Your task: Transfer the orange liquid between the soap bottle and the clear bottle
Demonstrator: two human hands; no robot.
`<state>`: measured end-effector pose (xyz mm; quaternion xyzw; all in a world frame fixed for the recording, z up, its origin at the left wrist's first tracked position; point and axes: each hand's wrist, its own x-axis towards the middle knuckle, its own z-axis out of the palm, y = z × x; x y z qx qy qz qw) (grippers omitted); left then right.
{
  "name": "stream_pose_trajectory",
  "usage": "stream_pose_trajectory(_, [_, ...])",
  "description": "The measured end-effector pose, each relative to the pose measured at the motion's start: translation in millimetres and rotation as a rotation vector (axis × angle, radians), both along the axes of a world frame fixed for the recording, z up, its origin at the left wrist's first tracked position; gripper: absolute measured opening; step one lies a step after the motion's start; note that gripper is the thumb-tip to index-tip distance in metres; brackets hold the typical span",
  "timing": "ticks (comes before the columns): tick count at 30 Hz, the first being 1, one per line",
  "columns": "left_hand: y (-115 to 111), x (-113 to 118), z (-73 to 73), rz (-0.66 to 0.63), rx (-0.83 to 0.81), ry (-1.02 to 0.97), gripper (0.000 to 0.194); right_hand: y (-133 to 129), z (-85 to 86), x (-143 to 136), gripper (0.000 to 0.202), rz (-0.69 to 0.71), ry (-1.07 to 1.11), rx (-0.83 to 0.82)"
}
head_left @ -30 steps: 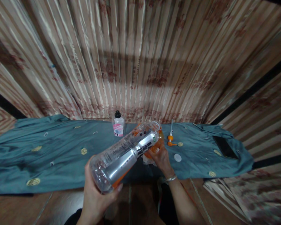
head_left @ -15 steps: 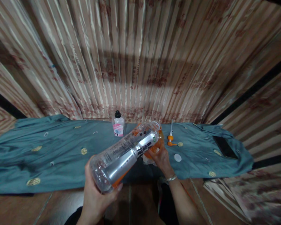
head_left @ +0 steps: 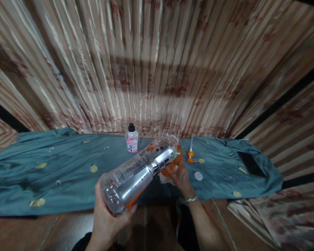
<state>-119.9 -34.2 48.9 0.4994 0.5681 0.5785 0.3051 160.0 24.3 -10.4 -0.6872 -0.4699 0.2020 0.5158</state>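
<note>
A large clear bottle (head_left: 137,177) with a silver and orange label is tilted, its base low at the left and its neck up at the right. My left hand (head_left: 110,216) is closed round its base. The mouth lies over an orange bottle (head_left: 176,162), which my right hand (head_left: 180,176) grips; the clear bottle hides part of it. Something white and crumpled (head_left: 165,179) shows beneath the orange bottle. Right of my right hand lie an orange pump head (head_left: 190,154) with a clear tube and a round white cap (head_left: 198,176).
A clear bottle with a black cap and pink label (head_left: 132,141) stands at the back of the table, covered by a green cloth (head_left: 73,164). A dark flat device (head_left: 251,164) lies at the right. Behind the table hangs a patterned curtain (head_left: 151,69).
</note>
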Motion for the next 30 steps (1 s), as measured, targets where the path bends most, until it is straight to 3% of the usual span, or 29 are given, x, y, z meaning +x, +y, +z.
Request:
stream_pose_trajectory(8, [4.0,-7.0,-6.7,-0.027,0.025,0.052,0.096,-0.5,2.3,0.8,0.068,-0.001,-0.010,-0.020])
stream_pose_trajectory(17, [5.7,-8.9,-7.8,-0.018,0.006,0.021,0.092,1.2,-8.0,2.7,0.064,0.002,-0.032,0.003])
stream_pose_trajectory(23, [12.5,-17.0,-9.8,-0.084,0.004,0.105,0.107,3.0,-13.4,3.5,0.068,-0.010,-0.038,0.018])
stream_pose_trajectory(25, [13.9,-19.6,-11.8,-0.037,0.015,0.066,0.101,2.7,-13.7,2.3,0.068,-0.021,-0.036,0.020])
stream_pose_trajectory(30, [7.9,-10.6,-8.4,-0.035,-0.018,0.020,0.105,1.4,-12.5,1.0,0.062,0.000,-0.031,0.028])
